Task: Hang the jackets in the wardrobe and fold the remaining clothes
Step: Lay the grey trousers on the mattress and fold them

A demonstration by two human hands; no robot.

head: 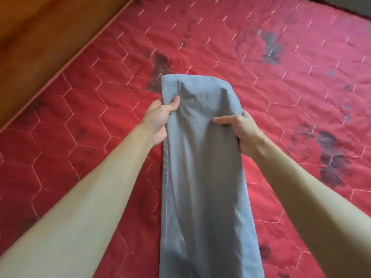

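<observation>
Forearms: both bare, reaching forward from the lower corners of the view, one on each side of the cloth.
Grey garment (202, 167): a long, narrow length of grey cloth, doubled lengthwise, with a stitched seam down its left edge. It runs from the bottom of the view up the middle, between the two arms. Which kind of garment it is cannot be told for certain.
Lower part of garment: hangs or lies toward the person; its near end is cut off by the bottom edge of the view.
Left hand (160, 119): grasps the garment's left edge near the far end, thumb on top of the cloth, fingers tucked out of sight behind the edge.
Right hand (239, 127): grasps the right edge at about the same height, thumb laid across the top of the cloth, fingers curled under it.
Far end of garment: a straight top edge just past both hands, spread between them and faintly creased.
Bed (281, 77): a red quilted mattress cover with pale hexagon stitching and dark blotchy patches lies under and all round the garment.
Far left: a brown wooden surface (40, 33) borders the mattress edge, blurred.
</observation>
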